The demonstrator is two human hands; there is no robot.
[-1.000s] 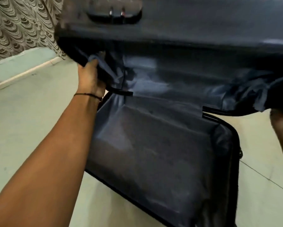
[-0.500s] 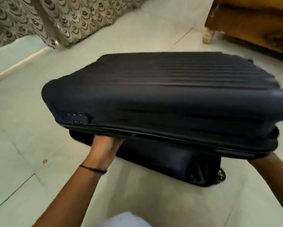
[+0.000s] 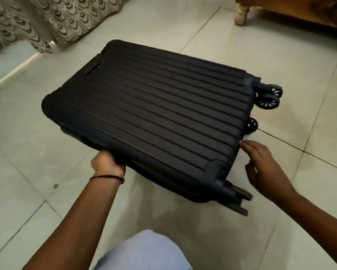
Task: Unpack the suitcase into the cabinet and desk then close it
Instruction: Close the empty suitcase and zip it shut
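Note:
A dark ribbed hard-shell suitcase (image 3: pixel 154 114) lies flat on the tiled floor with its lid down on the base. Its wheels (image 3: pixel 269 98) point right. My left hand (image 3: pixel 107 160) grips the near long edge of the lid, fingers tucked under it. My right hand (image 3: pixel 261 164) hovers by the near right corner, fingers relaxed, fingertips at the shell's edge, holding nothing. Whether the zip is done up cannot be seen.
Patterned curtains (image 3: pixel 46 22) hang at the back left beside a low white ledge (image 3: pixel 11 75). A wooden piece of furniture (image 3: pixel 300 10) on a turned leg (image 3: pixel 241 14) stands at the back right. My knee in light blue cloth (image 3: pixel 144 252) is at the bottom.
The lid swung down from wide open onto the base, and the suitcase now lies flat and shut. My right hand came off the lid's edge.

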